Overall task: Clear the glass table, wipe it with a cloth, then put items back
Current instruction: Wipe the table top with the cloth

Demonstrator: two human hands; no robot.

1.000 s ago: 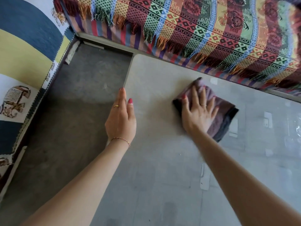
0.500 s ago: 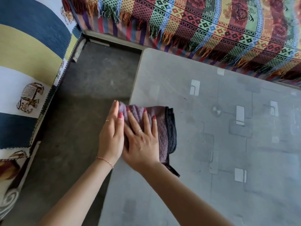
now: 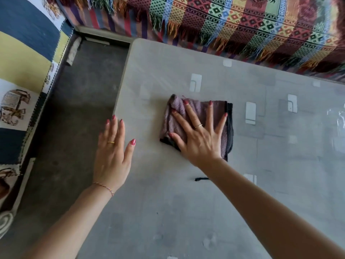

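Glass worktop [image 3: 186, 212] cleared, wiping underway: right hand [image 3: 199, 141], fingers spread, presses cloth [image 3: 194, 113]; left hand [image 3: 112, 154] flat at edge. Items not yet returned.

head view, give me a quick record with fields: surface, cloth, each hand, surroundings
surface: pale grey glass table, nothing on it but the cloth
cloth: folded purple terry cloth with a dark edge, lying flat on the glass
right hand: fingers spread, pressing the cloth
left hand: flat at the table's left edge, holding nothing
surroundings: fringed multicoloured patterned throw along the far edge
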